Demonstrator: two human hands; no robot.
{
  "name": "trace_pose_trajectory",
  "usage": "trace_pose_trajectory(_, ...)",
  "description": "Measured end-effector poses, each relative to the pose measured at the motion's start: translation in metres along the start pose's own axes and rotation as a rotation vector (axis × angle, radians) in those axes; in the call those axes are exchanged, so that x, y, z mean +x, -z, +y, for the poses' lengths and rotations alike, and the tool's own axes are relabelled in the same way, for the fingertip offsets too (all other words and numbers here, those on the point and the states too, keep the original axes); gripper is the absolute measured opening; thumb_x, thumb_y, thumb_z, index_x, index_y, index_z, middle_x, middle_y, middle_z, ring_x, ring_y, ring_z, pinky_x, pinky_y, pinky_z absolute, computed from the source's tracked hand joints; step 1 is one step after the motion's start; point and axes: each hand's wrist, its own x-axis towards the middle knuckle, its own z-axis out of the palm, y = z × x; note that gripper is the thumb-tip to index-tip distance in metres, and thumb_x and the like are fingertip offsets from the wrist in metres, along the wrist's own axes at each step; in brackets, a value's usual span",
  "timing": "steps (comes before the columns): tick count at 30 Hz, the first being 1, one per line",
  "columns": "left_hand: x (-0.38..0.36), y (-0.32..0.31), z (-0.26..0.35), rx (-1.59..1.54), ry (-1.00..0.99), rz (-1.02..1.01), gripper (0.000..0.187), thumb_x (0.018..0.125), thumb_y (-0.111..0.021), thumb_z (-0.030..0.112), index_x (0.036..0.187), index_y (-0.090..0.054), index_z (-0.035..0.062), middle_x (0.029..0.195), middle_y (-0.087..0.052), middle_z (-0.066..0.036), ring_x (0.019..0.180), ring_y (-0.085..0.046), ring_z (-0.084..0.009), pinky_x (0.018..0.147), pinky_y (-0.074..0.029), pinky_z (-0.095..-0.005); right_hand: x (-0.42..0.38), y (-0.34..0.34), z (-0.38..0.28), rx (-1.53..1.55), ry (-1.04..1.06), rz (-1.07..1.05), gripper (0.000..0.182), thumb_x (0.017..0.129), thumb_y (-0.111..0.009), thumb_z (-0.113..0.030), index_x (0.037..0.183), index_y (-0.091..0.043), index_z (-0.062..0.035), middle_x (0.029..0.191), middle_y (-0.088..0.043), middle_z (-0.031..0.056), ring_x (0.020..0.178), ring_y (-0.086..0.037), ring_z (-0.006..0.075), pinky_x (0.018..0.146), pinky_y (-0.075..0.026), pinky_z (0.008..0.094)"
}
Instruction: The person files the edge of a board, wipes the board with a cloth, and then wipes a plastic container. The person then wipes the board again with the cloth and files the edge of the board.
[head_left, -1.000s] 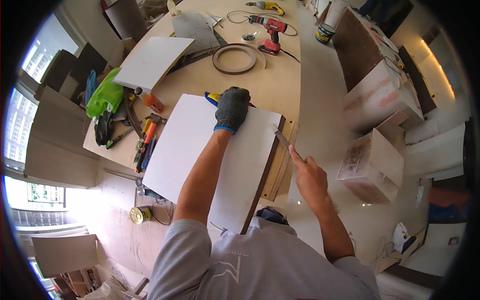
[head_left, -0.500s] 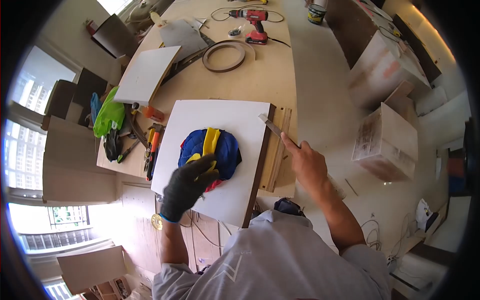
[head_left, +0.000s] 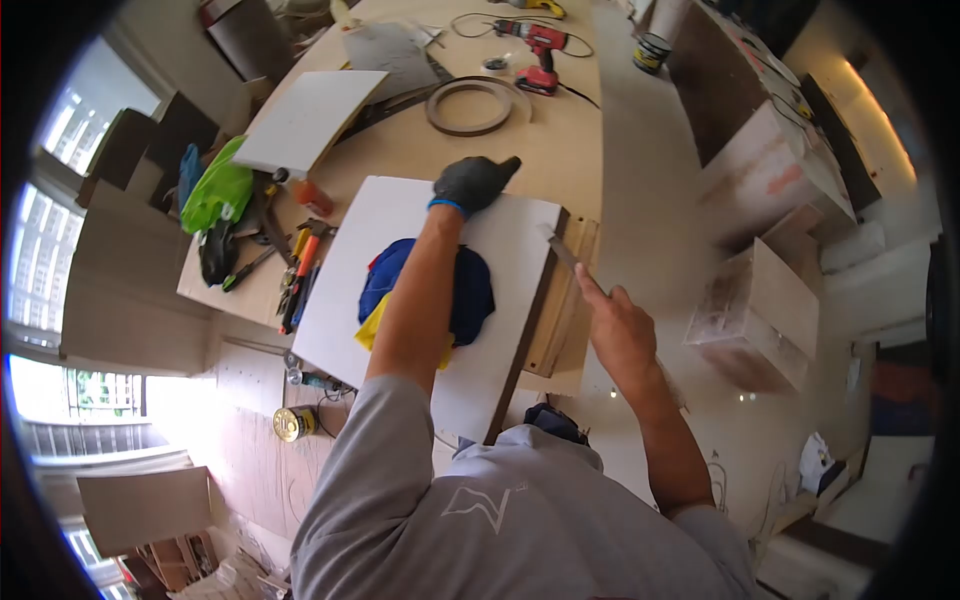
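A white panel (head_left: 525, 260) with a dark edge lies across the near part of the workbench. My left hand (head_left: 475, 184), in a dark glove with a blue cuff, is at the panel's far edge; its fingers look curled over that edge and the thumb points right. My bare right hand (head_left: 622, 325) grips a chisel (head_left: 562, 250), index finger stretched along it. The chisel's flat tip is over the panel's right edge. A blue cloth bundle (head_left: 473, 295) with a yellow part (head_left: 372, 325) sits on the panel, partly hidden beneath my left forearm.
Wooden strips (head_left: 565, 300) lie beside the panel's right edge. Beyond are an edging roll (head_left: 470, 128), a red cordless drill (head_left: 540, 55) and another white board (head_left: 310, 120). Hand tools (head_left: 300, 275) and an orange bottle (head_left: 312, 198) lie left. White boxes (head_left: 755, 315) stand on the floor right.
My left hand has moved from the cloth bundle forward and right to the panel's far edge. The chisel stays near the panel's right edge in my right hand. The view has shifted slightly.
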Motion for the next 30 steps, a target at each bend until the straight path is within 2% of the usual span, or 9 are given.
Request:
trace_pose_trajectory(1, 0.0, 0.0, 0.0, -0.066, 0.194, -0.215, 0.057, 0.103, -0.042, 0.055, 0.09, -0.078, 0.0124, 0.098, -0.075, -0.015, 0.1, -0.069, -0.0367, 0.095, -0.05, -0.0477, -0.001, 0.001, -0.002, -0.018, -0.011, -0.018, 0.062, 0.093, -0.055, -0.008, 0.152, -0.048, -0.0288, 0.088, -0.061, 0.0155, 0.072, -0.069, 0.0352, 0.067, -0.058, 0.0469)
trace_pose_trajectory(3, 0.001, -0.008, -0.001, -0.113, 0.176, -0.213, 0.072, 0.098, -0.04, 0.069, 0.094, -0.08, 0.0096, 0.107, -0.075, -0.019, 0.105, -0.069, -0.0407, 0.096, -0.05, -0.0483, -0.006, -0.002, 0.0, 0.008, 0.005, 0.007, 0.064, 0.093, -0.054, -0.008, 0.152, -0.047, -0.0288, 0.09, -0.06, 0.0159, 0.071, -0.069, 0.0353, 0.067, -0.059, 0.0469)
trace_pose_trajectory(4, -0.002, -0.004, 0.007, -0.1, 0.253, -0.179, 0.069, 0.098, -0.041, 0.066, 0.096, -0.079, 0.0087, 0.107, -0.074, -0.021, 0.106, -0.069, -0.041, 0.096, -0.05, -0.05, -0.008, 0.0, -0.002, 0.005, 0.008, 0.009, 0.064, 0.093, -0.054, -0.008, 0.152, -0.047, -0.0288, 0.089, -0.06, 0.0159, 0.071, -0.069, 0.0352, 0.067, -0.059, 0.0467)
trace_pose_trajectory(5, -0.003, -0.01, 0.007, -0.085, 0.234, -0.085, 0.066, 0.099, -0.043, 0.064, 0.08, -0.079, 0.0109, 0.09, -0.076, -0.015, 0.092, -0.071, -0.0377, 0.09, -0.052, -0.0474, -0.008, 0.002, -0.004, 0.003, 0.012, 0.018, 0.063, 0.093, -0.054, -0.008, 0.152, -0.047, -0.0288, 0.089, -0.06, 0.0159, 0.071, -0.069, 0.0351, 0.066, -0.059, 0.0465)
trace_pose_trajectory(10, -0.008, -0.004, 0.016, -0.124, 0.282, -0.082, 0.063, 0.098, -0.046, 0.061, 0.08, -0.079, 0.0116, 0.089, -0.076, -0.015, 0.09, -0.072, -0.0363, 0.088, -0.052, -0.0477, -0.016, 0.01, -0.006, -0.009, 0.01, -0.064, 0.061, 0.094, -0.052, -0.007, 0.152, -0.048, -0.026, 0.088, -0.059, 0.0172, 0.07, -0.068, 0.0359, 0.064, -0.058, 0.0482)
trace_pose_trajectory(16, -0.01, 0.002, 0.012, -0.18, 0.253, -0.125, 0.06, 0.096, -0.05, 0.06, 0.081, -0.079, 0.0103, 0.089, -0.075, -0.016, 0.09, -0.071, -0.037, 0.086, -0.053, -0.0474, 0.079, -0.002, 0.005, -0.065, 0.079, 0.078, 0.058, 0.095, -0.052, -0.007, 0.15, -0.051, -0.0243, 0.088, -0.061, 0.0199, 0.071, -0.068, 0.0384, 0.066, -0.058, 0.0485)
trace_pose_trajectory(22, -0.012, 0.003, 0.01, -0.141, 0.249, -0.081, 0.061, 0.096, -0.049, 0.063, 0.085, -0.08, 0.0113, 0.09, -0.075, -0.017, 0.091, -0.071, -0.0386, 0.088, -0.053, -0.0471, 0.02, 0.018, -0.001, -0.039, -0.01, -0.087, 0.056, 0.095, -0.05, -0.006, 0.147, -0.054, -0.0245, 0.09, -0.063, 0.0198, 0.077, -0.069, 0.0409, 0.071, -0.058, 0.0498)
trace_pose_trajectory(27, -0.016, 0.003, 0.017, -0.124, 0.235, -0.111, 0.063, 0.095, -0.047, 0.065, 0.085, -0.081, 0.0127, 0.093, -0.075, -0.018, 0.092, -0.071, -0.0387, 0.088, -0.053, -0.047, 0.079, 0.005, 0.009, -0.052, 0.121, 0.062, 0.056, 0.094, -0.053, -0.007, 0.147, -0.055, -0.0262, 0.088, -0.061, 0.0182, 0.074, -0.069, 0.0391, 0.07, -0.057, 0.0501)
trace_pose_trajectory(30, -0.012, 0.003, 0.015, -0.11, 0.227, -0.122, 0.061, 0.095, -0.049, 0.063, 0.083, -0.081, 0.0134, 0.091, -0.076, -0.017, 0.09, -0.071, -0.0386, 0.088, -0.053, -0.0469, 0.046, 0.022, 0.005, -0.079, 0.071, -0.015, 0.054, 0.095, -0.053, -0.009, 0.147, -0.055, -0.026, 0.089, -0.062, 0.0186, 0.074, -0.069, 0.0384, 0.069, -0.057, 0.0499)
